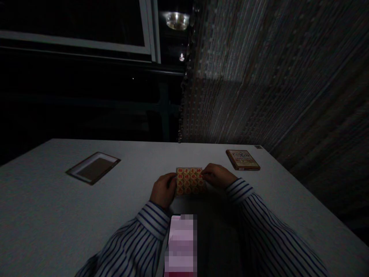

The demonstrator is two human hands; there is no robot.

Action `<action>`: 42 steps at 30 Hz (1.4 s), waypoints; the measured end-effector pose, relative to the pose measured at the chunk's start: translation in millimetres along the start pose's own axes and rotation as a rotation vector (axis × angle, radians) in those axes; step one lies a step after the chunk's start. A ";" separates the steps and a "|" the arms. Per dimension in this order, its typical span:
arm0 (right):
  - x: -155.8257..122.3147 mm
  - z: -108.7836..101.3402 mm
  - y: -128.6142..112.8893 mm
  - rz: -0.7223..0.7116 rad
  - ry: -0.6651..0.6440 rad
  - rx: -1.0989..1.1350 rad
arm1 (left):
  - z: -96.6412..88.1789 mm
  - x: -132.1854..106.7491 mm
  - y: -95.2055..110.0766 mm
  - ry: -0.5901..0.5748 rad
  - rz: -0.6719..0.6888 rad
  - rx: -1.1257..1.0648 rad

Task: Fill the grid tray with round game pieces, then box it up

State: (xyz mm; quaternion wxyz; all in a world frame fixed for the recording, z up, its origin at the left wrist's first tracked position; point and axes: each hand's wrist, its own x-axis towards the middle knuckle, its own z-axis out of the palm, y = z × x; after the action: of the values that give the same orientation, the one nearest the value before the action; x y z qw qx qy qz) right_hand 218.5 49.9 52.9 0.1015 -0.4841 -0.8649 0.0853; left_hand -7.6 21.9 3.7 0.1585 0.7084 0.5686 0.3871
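A pack of xiangqi pieces is between my two hands over the white table, its round pale discs with red characters set in rows. My left hand grips the pack's left edge, thumb and fingers pressed together. At the upper right corner, my right hand pinches the pack with bent fingers. The pack's lower edge lies in shadow, so I cannot tell whether it touches the table. An open shallow box lies to the left. Over on the right is a flat brown box lid with dark printed characters.
A lit phone, its screen blurred, lies near my left sleeve at the table's front. Behind the white table hangs a string curtain, beside a dark window. A small label is at the table's far right corner.
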 end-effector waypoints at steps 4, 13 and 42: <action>0.0 -0.3 0.7 -0.011 0.009 0.001 | 0.3 -0.1 -1.0 -0.003 0.004 0.006; -15.2 -1.0 -4.5 -0.017 0.024 0.008 | -1.0 -0.6 0.4 0.002 0.008 0.033; -20.3 1.3 -8.9 -0.056 -0.030 0.015 | -1.2 -0.5 0.7 -0.014 0.013 0.038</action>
State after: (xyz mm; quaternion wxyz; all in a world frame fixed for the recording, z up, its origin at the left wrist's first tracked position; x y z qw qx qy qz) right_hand 221.3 27.9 51.9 0.0943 -0.4576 -0.8789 0.0960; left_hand -8.1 20.9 4.7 0.1464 0.7175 0.5703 0.3721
